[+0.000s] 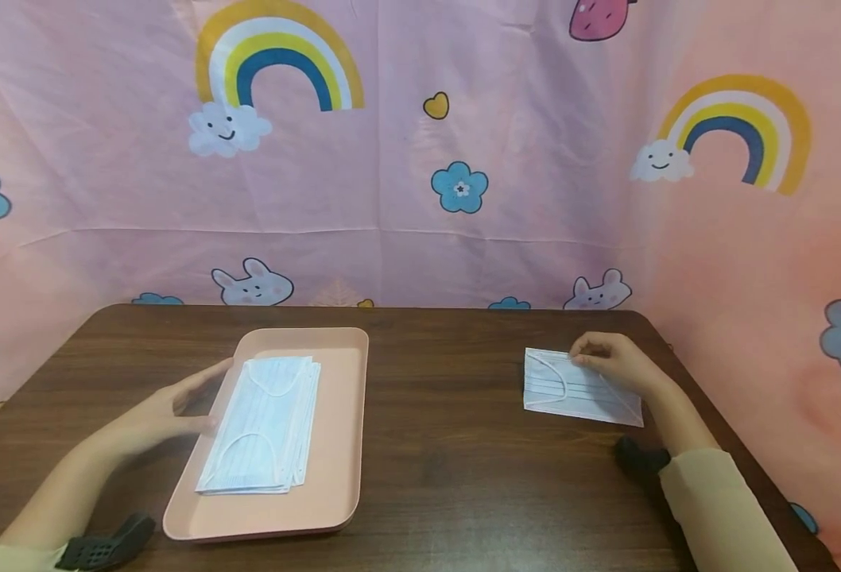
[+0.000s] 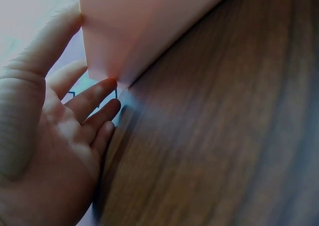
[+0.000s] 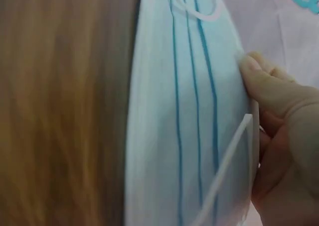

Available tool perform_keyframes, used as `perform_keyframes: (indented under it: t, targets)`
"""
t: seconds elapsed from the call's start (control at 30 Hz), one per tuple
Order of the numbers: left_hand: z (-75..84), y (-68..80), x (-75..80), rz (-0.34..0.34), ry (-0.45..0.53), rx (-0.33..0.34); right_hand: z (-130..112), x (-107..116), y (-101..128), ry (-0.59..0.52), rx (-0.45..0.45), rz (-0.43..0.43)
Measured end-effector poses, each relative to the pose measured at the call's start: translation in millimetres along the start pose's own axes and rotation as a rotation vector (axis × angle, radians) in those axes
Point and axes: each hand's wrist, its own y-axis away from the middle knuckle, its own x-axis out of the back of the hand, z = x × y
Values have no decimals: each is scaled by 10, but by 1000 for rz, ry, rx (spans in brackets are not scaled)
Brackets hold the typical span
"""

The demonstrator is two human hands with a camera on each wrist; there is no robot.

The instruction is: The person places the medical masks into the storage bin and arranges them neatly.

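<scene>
Steadying pink tray (image 1: 342,445) on table (image 1: 449,445) with relaxed, straight-fingered left hand (image 1: 170,409), pinching single mask (image 1: 571,393) at table's right with right hand (image 1: 617,361), likely next needing lifting toward mask stack (image 1: 266,425).

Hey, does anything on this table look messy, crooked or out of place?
Mostly tidy. The stack of masks on the pink tray is slightly fanned, edges uneven. One single mask lies apart near the right hand. Nothing is spilled or damaged.

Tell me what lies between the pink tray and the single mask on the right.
Nothing: in the head view, only bare table separates the tray from the mask.
</scene>
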Motion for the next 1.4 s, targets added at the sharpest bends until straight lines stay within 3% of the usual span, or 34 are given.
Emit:
perform_keyframes:
  t: [0.17, 0.37, 0.73, 1.0, 1.23, 1.4]
  targets:
    - [-20, 5, 13, 6, -9, -3, -154, -34, 19, -1, 62, 42]
    - [-6, 3, 9, 4, -4, -6, -316, -68, 68, -53, 57, 61]
    - [15, 10, 2, -2, -20, -2, -594, -244, 110, -289, 134, 9]
    - [35, 13, -5, -2, -7, -17, -747, -341, 104, -347, 171, 113]
    - [18, 4, -5, -3, -20, -20, -878, -456, 90, -451, 147, 191]
    - [1, 2, 0, -5, 0, -13, -1006, -539, 78, -506, 190, 245]
